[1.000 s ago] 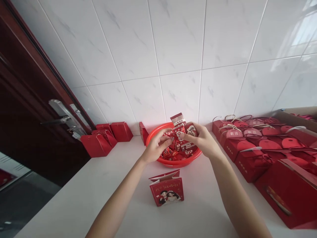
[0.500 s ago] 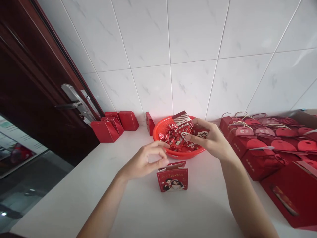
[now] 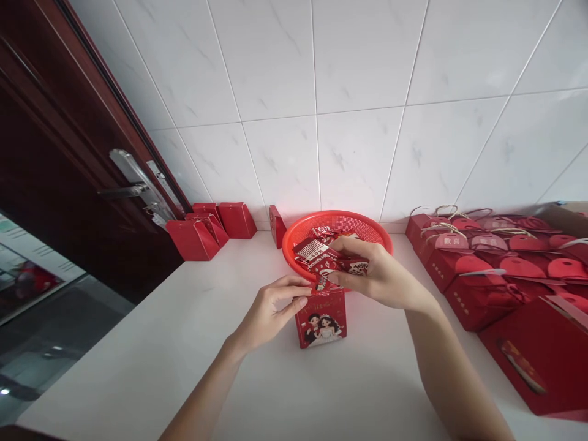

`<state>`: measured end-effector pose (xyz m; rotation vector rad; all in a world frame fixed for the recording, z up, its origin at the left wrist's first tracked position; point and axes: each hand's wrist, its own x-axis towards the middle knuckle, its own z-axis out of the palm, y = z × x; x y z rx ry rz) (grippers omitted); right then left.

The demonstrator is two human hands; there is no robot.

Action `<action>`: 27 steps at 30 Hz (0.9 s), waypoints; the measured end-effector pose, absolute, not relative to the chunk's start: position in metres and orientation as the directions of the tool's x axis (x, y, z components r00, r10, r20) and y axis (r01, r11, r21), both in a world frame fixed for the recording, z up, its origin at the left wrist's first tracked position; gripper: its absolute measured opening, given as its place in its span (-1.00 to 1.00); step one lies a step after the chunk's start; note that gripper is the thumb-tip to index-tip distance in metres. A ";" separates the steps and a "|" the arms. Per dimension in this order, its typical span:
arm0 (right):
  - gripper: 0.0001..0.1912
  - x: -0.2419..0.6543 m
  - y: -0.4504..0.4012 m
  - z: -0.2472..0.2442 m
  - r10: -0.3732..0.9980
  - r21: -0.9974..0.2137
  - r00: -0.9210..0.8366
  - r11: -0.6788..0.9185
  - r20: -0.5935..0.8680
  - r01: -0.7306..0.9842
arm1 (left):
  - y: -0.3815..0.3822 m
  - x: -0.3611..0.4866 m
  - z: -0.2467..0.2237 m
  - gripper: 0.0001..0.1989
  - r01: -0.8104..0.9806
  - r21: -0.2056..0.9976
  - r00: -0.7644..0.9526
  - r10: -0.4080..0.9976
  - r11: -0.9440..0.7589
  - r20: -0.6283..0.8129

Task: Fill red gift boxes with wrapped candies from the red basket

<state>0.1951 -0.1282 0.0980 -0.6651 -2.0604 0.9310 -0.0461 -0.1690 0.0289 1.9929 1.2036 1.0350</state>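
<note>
Left hand pinching a small wrapped candy over the red gift box with couple print, center frame. Right hand gripping red candy packets, partly over the red basket. Box upright on white surface.

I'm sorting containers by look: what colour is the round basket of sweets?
Bright orange-red; the basket shows best in the head view.

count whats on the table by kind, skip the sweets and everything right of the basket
Basket: 1
Box with couple print: 1
Plain red boxes left of the basket: 5
Total: 7
</note>
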 end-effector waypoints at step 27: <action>-0.78 0.191 -0.126 0.095 0.619 -0.579 -0.642 0.751 0.452 0.317 | -0.163 -0.042 0.010 -0.56 0.246 0.955 0.232 0.967 -0.165 0.107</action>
